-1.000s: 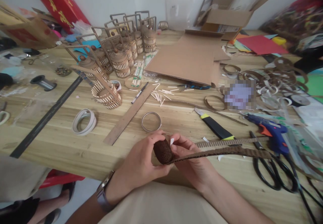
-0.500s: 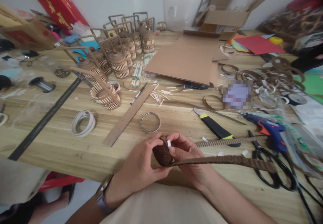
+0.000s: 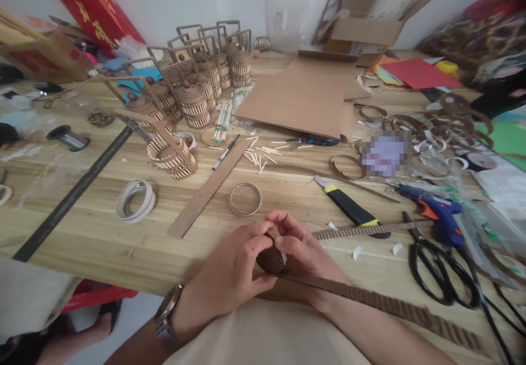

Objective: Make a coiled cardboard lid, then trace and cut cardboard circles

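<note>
Right now both hands are working just below the metal ring (image 3: 245, 198), toward the camera. The left hand (image 3: 230, 272) is cupping the dark cardboard coil (image 3: 270, 260) from its left side, fingers curling over the top and thumb pressing in underneath. The right hand (image 3: 306, 251) is closing on it from the other side, fingertips pinching down on its upper edge (most of the coil is hiding between the two palms). A corrugated strip (image 3: 370, 299) is running out of the coil and trailing off to the lower right of the ring, alongside the right forearm. Right of the ring a yellow-and-black utility knife (image 3: 349, 207) is lying flat, and farther right a blue glue gun (image 3: 435, 211) and black scissors (image 3: 441, 274) are sitting. Left of the ring, a wooden slat (image 3: 207, 188) is lying just beside it, with a white tape roll (image 3: 135, 200) beyond.
</note>
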### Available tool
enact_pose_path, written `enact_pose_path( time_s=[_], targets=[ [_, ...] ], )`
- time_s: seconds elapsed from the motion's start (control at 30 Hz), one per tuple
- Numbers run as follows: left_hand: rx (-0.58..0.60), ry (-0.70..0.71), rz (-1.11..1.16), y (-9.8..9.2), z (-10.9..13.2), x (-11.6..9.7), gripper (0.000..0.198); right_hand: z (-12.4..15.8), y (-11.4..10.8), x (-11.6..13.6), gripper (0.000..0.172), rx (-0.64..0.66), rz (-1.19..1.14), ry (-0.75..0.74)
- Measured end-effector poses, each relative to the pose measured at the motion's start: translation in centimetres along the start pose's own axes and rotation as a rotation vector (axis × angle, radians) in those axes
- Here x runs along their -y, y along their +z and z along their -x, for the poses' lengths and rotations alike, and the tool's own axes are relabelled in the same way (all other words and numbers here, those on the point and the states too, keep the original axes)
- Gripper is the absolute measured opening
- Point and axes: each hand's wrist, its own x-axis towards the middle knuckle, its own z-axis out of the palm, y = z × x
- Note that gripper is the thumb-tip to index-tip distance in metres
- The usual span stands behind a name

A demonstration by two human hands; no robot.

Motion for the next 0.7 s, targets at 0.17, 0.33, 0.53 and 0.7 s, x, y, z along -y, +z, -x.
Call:
enact_pose_path(
  time_s=[0.17, 0.33, 0.53, 0.7],
  targets=[
    [-0.006, -0.035, 0.021, 0.0, 0.1, -0.1, 0.063, -0.2, -0.6, -0.3, 0.03, 0.054, 0.102, -0.082],
    [0.044, -0.059, 0.059, -0.2, 0.2, -0.3, 0.068, -0.1, -2.5, -0.4, 0.038, 0.139, 0.473, -0.386],
    [0.04, -0.092, 0.078, -0.8, -0.4, -0.4, 0.051, 0.2, -3.1, -0.2, 0.055, 0.217, 0.734, -0.497],
    [0.025, -0.136, 0.04, -1.0, -0.4, -0.6, 0.054, 0.4, -3.0, 1.5, 0.052, 0.164, 0.679, -0.546]
  ],
)
